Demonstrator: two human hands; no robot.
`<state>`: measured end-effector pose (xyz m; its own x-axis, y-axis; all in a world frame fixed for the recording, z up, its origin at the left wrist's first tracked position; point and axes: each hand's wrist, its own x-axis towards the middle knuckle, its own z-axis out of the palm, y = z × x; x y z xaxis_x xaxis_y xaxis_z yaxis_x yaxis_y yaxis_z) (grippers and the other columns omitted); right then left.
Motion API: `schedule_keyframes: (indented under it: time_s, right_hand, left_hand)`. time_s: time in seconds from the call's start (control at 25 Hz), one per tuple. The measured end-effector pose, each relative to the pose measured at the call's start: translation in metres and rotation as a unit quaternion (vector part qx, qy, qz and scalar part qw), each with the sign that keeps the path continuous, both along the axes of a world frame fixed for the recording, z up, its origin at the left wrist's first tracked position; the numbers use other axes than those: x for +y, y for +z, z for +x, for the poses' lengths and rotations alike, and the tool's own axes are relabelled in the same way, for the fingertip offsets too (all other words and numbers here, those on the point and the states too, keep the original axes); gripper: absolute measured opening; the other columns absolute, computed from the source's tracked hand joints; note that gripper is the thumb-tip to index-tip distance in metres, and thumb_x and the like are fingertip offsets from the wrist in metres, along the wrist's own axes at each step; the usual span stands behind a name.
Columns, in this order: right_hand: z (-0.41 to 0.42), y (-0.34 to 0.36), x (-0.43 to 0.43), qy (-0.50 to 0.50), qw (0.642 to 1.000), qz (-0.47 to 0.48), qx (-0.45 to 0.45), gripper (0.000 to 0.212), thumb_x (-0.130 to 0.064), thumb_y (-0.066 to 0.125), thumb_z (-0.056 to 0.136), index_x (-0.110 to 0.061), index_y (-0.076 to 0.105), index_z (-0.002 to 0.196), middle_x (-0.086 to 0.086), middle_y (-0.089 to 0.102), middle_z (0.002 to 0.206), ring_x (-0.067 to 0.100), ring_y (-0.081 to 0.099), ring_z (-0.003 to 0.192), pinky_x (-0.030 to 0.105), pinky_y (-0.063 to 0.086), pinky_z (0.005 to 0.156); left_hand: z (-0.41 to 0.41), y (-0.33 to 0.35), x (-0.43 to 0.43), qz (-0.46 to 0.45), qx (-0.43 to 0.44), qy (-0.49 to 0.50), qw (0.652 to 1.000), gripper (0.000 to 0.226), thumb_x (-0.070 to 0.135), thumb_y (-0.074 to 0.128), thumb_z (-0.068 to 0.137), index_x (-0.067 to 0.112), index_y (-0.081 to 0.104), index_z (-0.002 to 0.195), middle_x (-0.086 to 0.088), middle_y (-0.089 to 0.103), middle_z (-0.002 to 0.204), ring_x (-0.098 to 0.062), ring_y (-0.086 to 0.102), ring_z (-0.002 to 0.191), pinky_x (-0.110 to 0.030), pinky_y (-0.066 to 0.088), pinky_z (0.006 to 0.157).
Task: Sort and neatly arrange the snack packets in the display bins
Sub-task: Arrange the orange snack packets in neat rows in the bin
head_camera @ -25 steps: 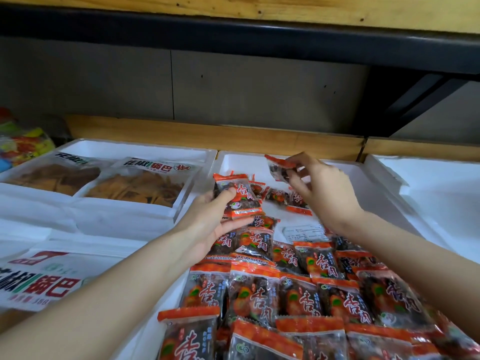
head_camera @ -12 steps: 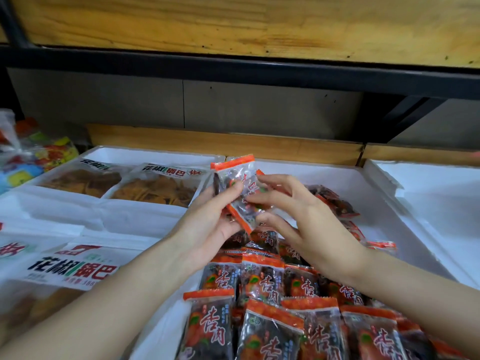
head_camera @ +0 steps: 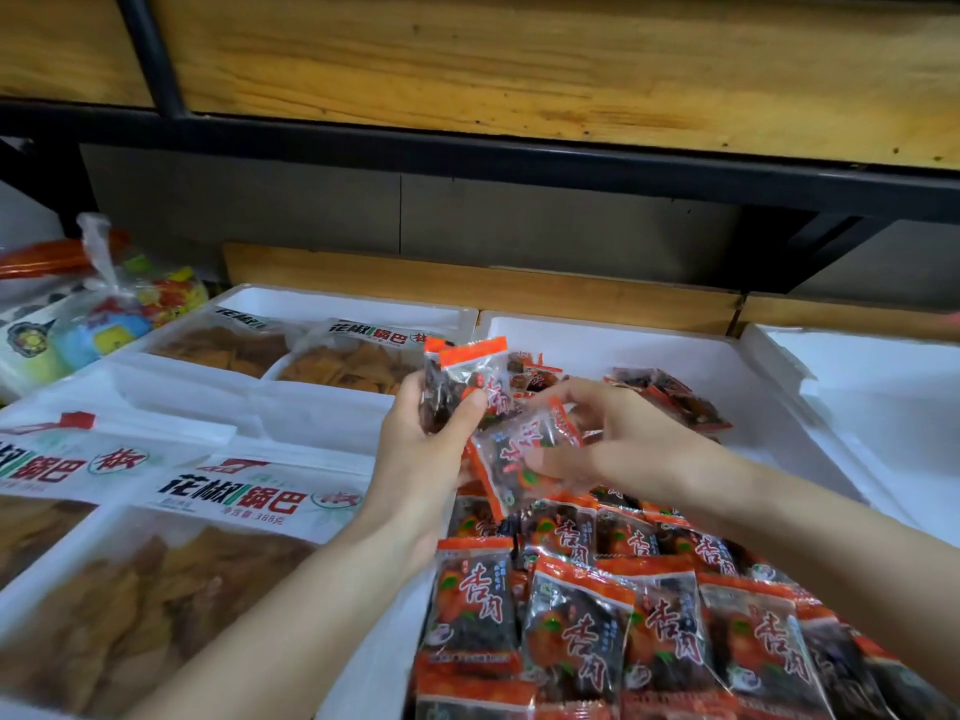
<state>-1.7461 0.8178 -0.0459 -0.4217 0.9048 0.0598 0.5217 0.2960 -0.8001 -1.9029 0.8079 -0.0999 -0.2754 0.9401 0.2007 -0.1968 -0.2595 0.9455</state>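
Small orange-and-black snack packets (head_camera: 571,631) lie in overlapping rows in the near half of a white foam bin (head_camera: 597,340). Above the bin, my left hand (head_camera: 421,449) grips a small upright stack of these packets (head_camera: 467,381). My right hand (head_camera: 618,439) holds another packet (head_camera: 524,454), tilted, just right of and below that stack. A few loose packets (head_camera: 670,397) lie at the bin's far right. The bin's floor under my hands is hidden.
Left of the bin, white foam bins (head_camera: 332,304) hold large bags of brown crisps (head_camera: 234,506). A clear bag of colourful sweets (head_camera: 119,314) sits at far left. Another white foam bin (head_camera: 872,387) is at right. A wooden shelf with black frame (head_camera: 519,158) hangs overhead.
My right hand has drawn back from the far end of the bin to the left hand. It now holds a tilted packet below the stack, which is thicker than a second ago.
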Motion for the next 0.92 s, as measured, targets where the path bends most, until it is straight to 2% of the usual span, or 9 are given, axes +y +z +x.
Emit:
schedule_keyframes:
  time_s: [0.08,0.24,0.32,0.44,0.52,0.64,0.76,0.84,0.92]
  right_hand:
    - [0.001,0.001,-0.002,-0.019,0.998,-0.005,0.053,0.016,-0.015,0.065,0.086,-0.018,0.063,0.101,0.001,0.070,0.089,0.010,0.069,0.072,0.019,0.056,0.068]
    - [-0.004,-0.001,0.005,-0.091,0.976,-0.030,0.198,0.007,-0.008,0.065,0.085,-0.010,0.058,0.086,0.008,0.073,0.082,0.021,0.070,0.081,0.024,0.056,0.076]
    - [-0.012,-0.007,0.007,-0.091,0.984,-0.021,0.154,0.020,-0.010,0.071,0.080,-0.009,0.055,0.093,0.003,0.071,0.077,0.017,0.067,0.078,0.028,0.053,0.080]
    - [-0.021,-0.016,0.002,-0.076,0.996,0.051,0.010,0.047,-0.022,0.075,0.077,-0.022,0.042,0.111,-0.006,0.060,0.080,-0.001,0.060,0.069,0.015,0.047,0.062]
    - [-0.024,-0.018,-0.001,-0.064,0.992,0.113,-0.009,0.042,-0.028,0.071,0.081,-0.027,0.042,0.111,-0.009,0.060,0.078,-0.007,0.059,0.061,0.010,0.045,0.052]
    - [-0.023,-0.015,0.004,-0.066,0.987,0.141,0.041,0.019,-0.031,0.062,0.087,-0.018,0.055,0.099,-0.005,0.069,0.083,0.000,0.066,0.069,0.018,0.052,0.062]
    - [-0.020,-0.010,0.015,-0.090,0.988,0.121,0.039,0.030,-0.030,0.065,0.085,-0.003,0.059,0.094,0.008,0.071,0.087,0.016,0.070,0.078,0.038,0.057,0.075]
    - [-0.019,-0.011,0.016,-0.082,0.991,0.095,0.045,0.023,-0.021,0.070,0.082,-0.008,0.054,0.092,0.009,0.069,0.089,0.020,0.070,0.076,0.035,0.059,0.068]
    - [-0.020,-0.016,0.015,-0.064,0.996,0.069,-0.003,0.033,-0.019,0.072,0.080,-0.016,0.049,0.103,0.004,0.062,0.095,0.020,0.068,0.082,0.030,0.057,0.068]
  left_hand:
    - [-0.005,0.001,-0.003,0.012,-0.022,0.001,1.000,0.031,0.021,0.060,0.092,0.021,0.053,0.122,0.001,0.065,0.120,-0.014,0.069,0.098,-0.037,0.059,0.079]
    - [-0.005,0.001,-0.008,0.023,-0.030,-0.030,0.999,0.027,0.018,0.057,0.094,0.025,0.052,0.120,0.005,0.063,0.118,-0.004,0.071,0.078,-0.041,0.058,0.083]
    - [-0.004,-0.004,-0.006,0.029,0.000,-0.014,0.999,0.020,0.018,0.058,0.094,0.024,0.055,0.113,0.002,0.067,0.111,-0.009,0.071,0.087,-0.043,0.057,0.084]
    - [-0.004,-0.009,-0.003,0.052,0.126,0.047,0.990,0.018,0.022,0.062,0.091,0.028,0.057,0.107,0.008,0.069,0.095,-0.009,0.067,0.092,-0.044,0.057,0.083]
    - [-0.007,-0.009,-0.003,0.069,0.142,0.061,0.986,0.018,0.019,0.063,0.090,0.028,0.056,0.103,0.005,0.068,0.092,-0.003,0.067,0.083,-0.033,0.059,0.072]
    - [-0.013,-0.001,-0.005,0.082,0.124,0.068,0.987,0.019,0.012,0.059,0.092,0.017,0.054,0.110,0.003,0.065,0.093,0.009,0.064,0.075,-0.009,0.050,0.054]
    - [-0.023,0.003,-0.003,0.089,0.084,0.088,0.989,0.024,0.013,0.059,0.092,0.020,0.052,0.114,0.002,0.066,0.104,-0.008,0.069,0.091,-0.027,0.060,0.065]
    - [-0.028,0.003,-0.001,0.092,0.067,0.090,0.989,0.023,0.013,0.058,0.092,0.022,0.051,0.113,0.003,0.065,0.107,-0.015,0.068,0.096,-0.037,0.061,0.071]
    - [-0.030,0.003,-0.001,0.091,0.063,0.090,0.990,0.024,0.013,0.058,0.093,0.023,0.051,0.114,0.006,0.064,0.107,-0.013,0.067,0.096,-0.036,0.061,0.072]
